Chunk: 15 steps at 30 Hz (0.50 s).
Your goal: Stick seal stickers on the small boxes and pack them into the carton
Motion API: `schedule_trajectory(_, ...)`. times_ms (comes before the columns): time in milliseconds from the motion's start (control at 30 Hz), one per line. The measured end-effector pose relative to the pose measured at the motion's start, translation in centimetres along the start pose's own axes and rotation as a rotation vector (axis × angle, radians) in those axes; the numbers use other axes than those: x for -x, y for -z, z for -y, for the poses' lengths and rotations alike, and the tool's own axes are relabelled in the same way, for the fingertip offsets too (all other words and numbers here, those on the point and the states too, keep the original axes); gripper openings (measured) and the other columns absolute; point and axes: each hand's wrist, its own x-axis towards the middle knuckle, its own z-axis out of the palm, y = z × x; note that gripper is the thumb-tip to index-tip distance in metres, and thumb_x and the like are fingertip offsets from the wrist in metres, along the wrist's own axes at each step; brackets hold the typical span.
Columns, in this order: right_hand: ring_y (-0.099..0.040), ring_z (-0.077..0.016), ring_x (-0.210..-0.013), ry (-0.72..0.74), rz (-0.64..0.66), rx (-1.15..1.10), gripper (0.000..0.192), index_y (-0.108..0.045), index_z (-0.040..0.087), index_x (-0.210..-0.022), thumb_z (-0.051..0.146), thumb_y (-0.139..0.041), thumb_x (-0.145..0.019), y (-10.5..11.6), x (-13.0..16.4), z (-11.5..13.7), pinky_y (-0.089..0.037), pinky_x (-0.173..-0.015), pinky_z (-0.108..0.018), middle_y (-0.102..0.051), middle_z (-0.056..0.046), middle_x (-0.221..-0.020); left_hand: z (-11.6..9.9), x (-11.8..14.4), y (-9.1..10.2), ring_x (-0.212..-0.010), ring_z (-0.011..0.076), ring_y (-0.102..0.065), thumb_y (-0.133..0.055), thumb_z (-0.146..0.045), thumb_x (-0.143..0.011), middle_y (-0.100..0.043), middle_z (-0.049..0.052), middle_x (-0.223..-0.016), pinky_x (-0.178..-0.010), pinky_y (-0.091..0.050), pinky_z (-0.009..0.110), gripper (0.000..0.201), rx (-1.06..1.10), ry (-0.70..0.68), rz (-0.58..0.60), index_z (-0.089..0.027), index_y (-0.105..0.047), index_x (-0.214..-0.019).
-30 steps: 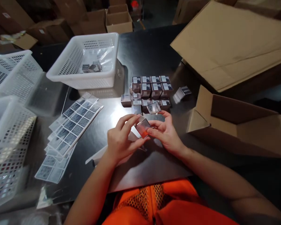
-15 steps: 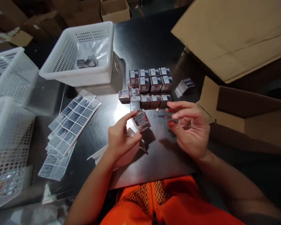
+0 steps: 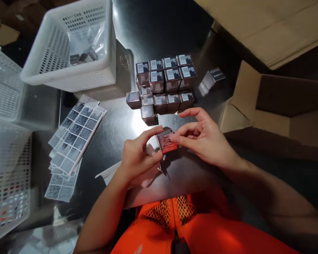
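Boxes (image 3: 172, 74) already stand grouped far-centre, loose boxes (image 3: 87, 57) remain in the far-left basket (image 3: 95, 77), and near us our left hand (image 3: 137, 154) grips one printed box (image 3: 165, 143), our right hand (image 3: 201, 139) at its face, pinch unclear.

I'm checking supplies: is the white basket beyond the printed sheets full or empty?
Neither: the white basket holds a few small boxes and clear plastic, its far wall showing above.
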Motion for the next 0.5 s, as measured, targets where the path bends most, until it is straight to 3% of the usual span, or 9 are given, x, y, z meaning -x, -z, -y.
schedule_trajectory(267,-0.069,-0.0147,-0.062,-0.014,-0.004,0.03,0.063,-0.045,0.027,-0.11,0.038,-0.092,-0.07,0.18,-0.16,-0.34,-0.05,-0.055,-0.023,-0.072,0.006,-0.071,-0.1,-0.06,-0.13,-0.044,0.0041,-0.054,-0.084,-0.021,-0.071,-0.082,-0.001,-0.097,-0.048,-0.043,0.018,0.054,-0.074,-0.042,-0.028,-0.026,-0.071,-0.122)
schedule_trajectory(500,-0.068,-0.0143,-0.061,0.0,-0.017,0.042,0.063,-0.045,0.027,-0.109,0.038,-0.093,-0.07,0.24,-0.28,-0.52,-0.049,-0.053,-0.022,-0.071,0.005,-0.071,-0.07,0.03,-0.04,-0.044,0.0046,-0.054,-0.084,-0.025,-0.074,-0.082,-0.003,-0.096,-0.05,-0.044,0.019,0.052,-0.096,-0.059,-0.016,-0.026,-0.069,-0.123)
